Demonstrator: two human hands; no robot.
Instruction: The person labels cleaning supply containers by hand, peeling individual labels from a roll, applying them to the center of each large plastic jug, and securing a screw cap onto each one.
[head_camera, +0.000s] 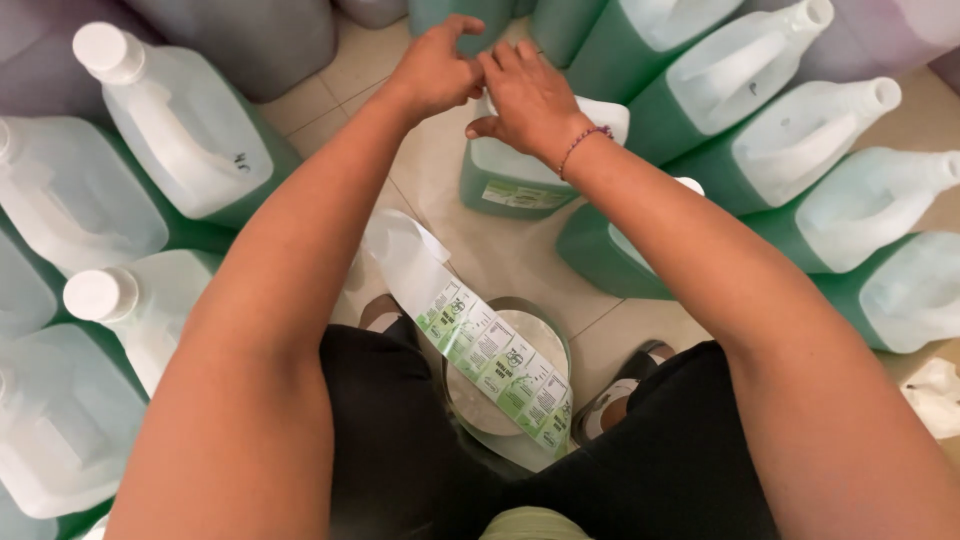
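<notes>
Green jug (515, 180) standing upright right under both hands; left hand (435, 70) and right hand (530, 100) pinched together at its top, apparently gripping a label, label strip (480, 345) trailing near.

Jug (515, 175) top hidden under both hands (530, 100); fingers' grasp cannot be told. Label strip (490, 360) print too small. Jugs left of it cropped.

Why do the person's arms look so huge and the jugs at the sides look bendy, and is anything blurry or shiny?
In the head view, the wide lens sits close, so the forearms bulge and the side jugs lean outward; light is soft and even, with faint shadows on the tiled floor; the left hand, right hand and label strip look fairly sharp; no strong glare.
</notes>
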